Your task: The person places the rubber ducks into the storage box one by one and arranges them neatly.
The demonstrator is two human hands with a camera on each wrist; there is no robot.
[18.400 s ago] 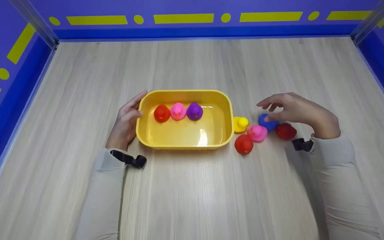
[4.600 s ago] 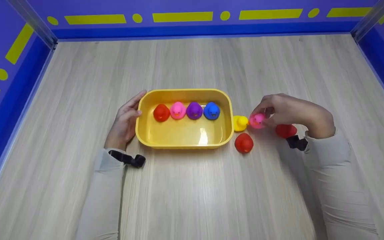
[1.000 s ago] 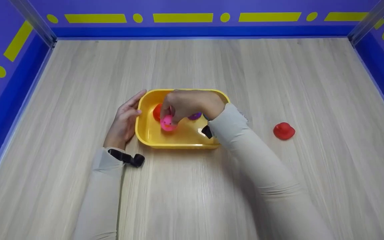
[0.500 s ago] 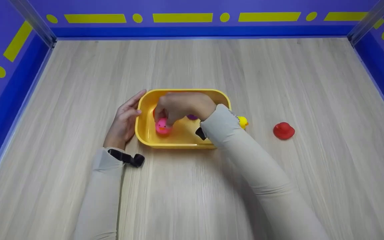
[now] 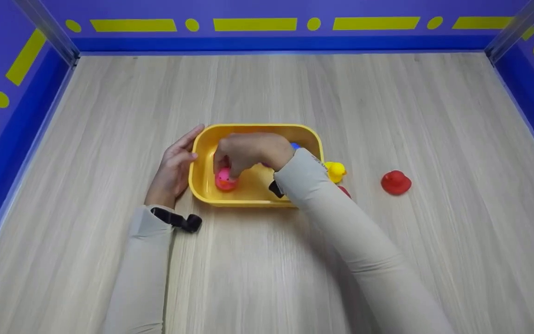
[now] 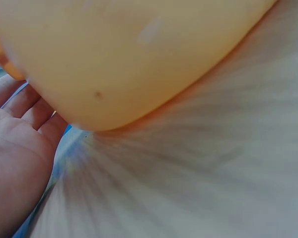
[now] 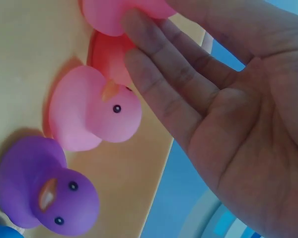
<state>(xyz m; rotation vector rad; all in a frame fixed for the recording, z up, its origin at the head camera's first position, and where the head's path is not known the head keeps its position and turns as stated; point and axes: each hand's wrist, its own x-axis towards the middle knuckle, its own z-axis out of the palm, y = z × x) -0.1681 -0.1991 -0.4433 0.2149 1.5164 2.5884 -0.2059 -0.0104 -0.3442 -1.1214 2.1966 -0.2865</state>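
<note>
In the head view my right hand (image 5: 248,150) pinches a pink rubber duck (image 5: 226,180) by its top, low inside the yellow bin (image 5: 255,202) at its left. The right wrist view shows part of this duck (image 7: 107,17) at my fingertips, close to a red duck (image 7: 109,57). A second pink duck (image 7: 74,109) and a purple duck (image 7: 44,186) stand in a row with the red one. A blue duck (image 5: 295,146) is mostly hidden by my right wrist. My left hand (image 5: 172,164) rests against the bin's left side, fingers extended along the outer wall.
Outside the bin's right wall sits a yellow duck (image 5: 336,172). Below it, a red duck (image 5: 345,191) is mostly covered by my right sleeve. Another red duck (image 5: 396,182) lies farther right on the wooden table (image 5: 267,269). Blue-purple walls (image 5: 267,44) enclose the back and sides.
Over the longer span, the blue duck has joined the bin's row and the second pink duck was lifted in from the right. Lately my right hand has shifted it slightly left and toward me.
</note>
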